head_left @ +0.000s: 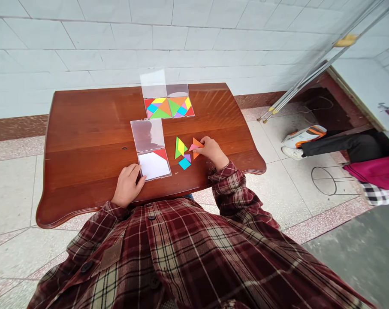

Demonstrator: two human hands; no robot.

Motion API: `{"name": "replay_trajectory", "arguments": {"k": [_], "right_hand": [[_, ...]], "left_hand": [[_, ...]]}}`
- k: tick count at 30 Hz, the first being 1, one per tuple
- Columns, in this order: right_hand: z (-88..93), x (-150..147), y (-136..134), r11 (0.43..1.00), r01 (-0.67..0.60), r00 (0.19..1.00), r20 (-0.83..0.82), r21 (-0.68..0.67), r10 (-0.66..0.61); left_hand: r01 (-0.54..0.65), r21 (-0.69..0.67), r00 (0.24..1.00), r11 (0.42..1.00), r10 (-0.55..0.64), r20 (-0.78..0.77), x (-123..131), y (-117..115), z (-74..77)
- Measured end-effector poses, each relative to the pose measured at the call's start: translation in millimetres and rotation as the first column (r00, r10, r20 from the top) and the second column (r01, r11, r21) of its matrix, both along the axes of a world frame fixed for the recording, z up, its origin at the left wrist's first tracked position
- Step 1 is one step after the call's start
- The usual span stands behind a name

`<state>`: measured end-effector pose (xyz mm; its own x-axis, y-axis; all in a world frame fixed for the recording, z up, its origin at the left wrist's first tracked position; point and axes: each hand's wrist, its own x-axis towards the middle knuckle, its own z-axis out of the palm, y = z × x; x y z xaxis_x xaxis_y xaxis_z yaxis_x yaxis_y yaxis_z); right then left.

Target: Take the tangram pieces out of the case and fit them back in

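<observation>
A tangram case [155, 168] lies with its clear lid folded back; a red triangle [161, 153] sits in its top right corner on the white base. My left hand [128, 185] grips the case's lower left corner between thumb and fingers. My right hand [212, 152] pinches a small pink triangle [192, 147] beside or over an orange triangle [196, 155], which the fingers partly cover. Left of it lie a green triangle [177, 150] with a yellow parallelogram [181, 146] on or against it, a purple triangle [188, 157] and a blue square [184, 163].
Two filled tangram sets [158, 108] with raised clear lids stand at the back of the wooden table [91, 141], near the tiled wall [126, 38]. Crutches [297, 90] lean at the right. A seated person's leg [326, 147], a bag [305, 136] and a wire stand [324, 180] are beyond.
</observation>
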<state>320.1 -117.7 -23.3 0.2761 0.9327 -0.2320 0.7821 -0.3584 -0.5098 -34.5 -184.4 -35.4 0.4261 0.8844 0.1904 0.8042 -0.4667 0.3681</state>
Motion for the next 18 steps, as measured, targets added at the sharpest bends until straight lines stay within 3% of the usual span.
{"name": "replay_trajectory", "arguments": {"k": [3,8,10,13,18], "right_hand": [[-1.7,4,-1,0.999,0.036,0.979,-0.2,0.039,-0.028],[2.1,6,-4,0.984,0.173,0.844,-0.522,0.048,-0.123],[4.0,7,-4,0.969,0.241,0.81,-0.561,0.057,-0.169],[6.9,10,-3,0.931,0.317,0.825,-0.538,0.181,-0.176],[17.4,2,-5,0.905,0.262,0.845,-0.532,0.334,-0.048]], "left_hand": [[-0.001,-0.007,1.0,1.0,0.001,-0.005,-1,0,0.2],[-0.017,0.001,1.0,1.0,0.017,-0.024,-3,1,1.1],[-0.022,0.004,0.999,1.0,0.022,-0.028,-3,1,0.7],[-0.02,0.01,0.999,1.0,0.02,-0.033,-3,2,-0.1],[-0.017,0.032,0.999,0.999,0.018,-0.036,-4,2,-3.0]]}}
